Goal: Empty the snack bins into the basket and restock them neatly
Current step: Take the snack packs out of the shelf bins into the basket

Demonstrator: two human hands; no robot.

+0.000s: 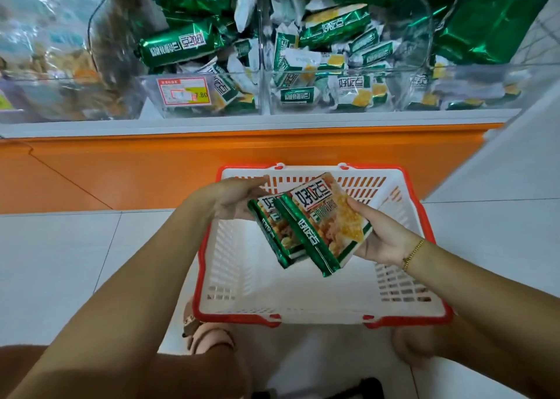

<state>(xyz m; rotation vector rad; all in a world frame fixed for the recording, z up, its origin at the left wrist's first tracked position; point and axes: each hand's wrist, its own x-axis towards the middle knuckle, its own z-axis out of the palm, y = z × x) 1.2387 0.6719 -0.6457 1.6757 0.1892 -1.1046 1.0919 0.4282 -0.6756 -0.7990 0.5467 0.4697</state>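
Over the basket (235, 320), both hands (235, 200) (385, 238) apparently grip packets (327, 226).

Two bare forearms reach forward from the lower corners, hands nearly meeting at the centre. The left hand (236, 200) grips the top end of a green snack packet (271, 238). The right hand (385, 238) cradles a second packet (328, 226) from beneath, thumb pressed on its face. A thin gold bracelet (413, 254) circles the right wrist.
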